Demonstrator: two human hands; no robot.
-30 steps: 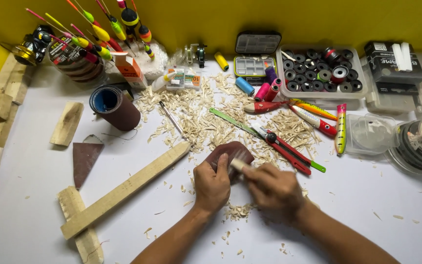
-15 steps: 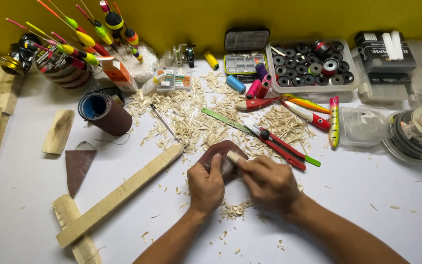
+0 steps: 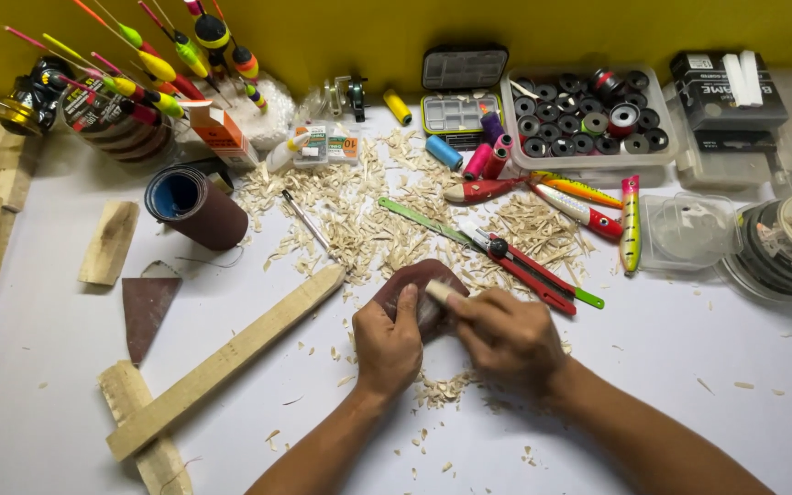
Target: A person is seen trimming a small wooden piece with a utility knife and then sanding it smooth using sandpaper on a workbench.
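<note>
My left hand presses a curled sheet of dark brown sandpaper against the white table, thumb on top. My right hand grips a small pale wooden piece whose rounded end pokes out onto the sandpaper. Both hands touch at the middle of the table, over a patch of wood shavings.
A long wooden strip lies to the left over a wood block. A red cutter, green ruler, fishing lures, sandpaper roll, thread spools, a tray of black spools and bright floats stand behind.
The wooden piece has slid a little left and back along the sandpaper in my right hand; the view has shifted slightly. My left hand stays in place.
</note>
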